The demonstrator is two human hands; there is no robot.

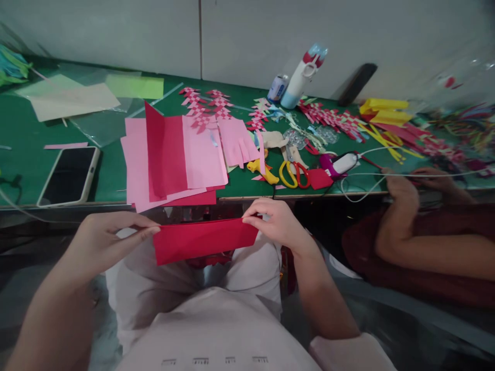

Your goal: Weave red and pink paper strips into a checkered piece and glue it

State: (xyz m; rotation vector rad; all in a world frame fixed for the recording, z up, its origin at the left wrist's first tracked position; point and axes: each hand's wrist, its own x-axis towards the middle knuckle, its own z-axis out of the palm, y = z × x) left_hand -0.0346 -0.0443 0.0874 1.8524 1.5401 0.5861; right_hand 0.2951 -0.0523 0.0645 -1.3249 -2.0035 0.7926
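While left hand (102,239) pinches the red paper (204,239), right hand (274,221) pinches its other end

A green worktop (23,149) carries a white-cased smartphone (69,176), stacked pink and red paper sheets (174,157), yellow-handled scissors (288,174), and a white bottle (299,80).

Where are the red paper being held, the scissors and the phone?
red paper (204,239), head view, middle of its folded face
scissors (295,173), head view, where the yellow and red handle loops meet
phone (69,175), head view, centre of its dark screen
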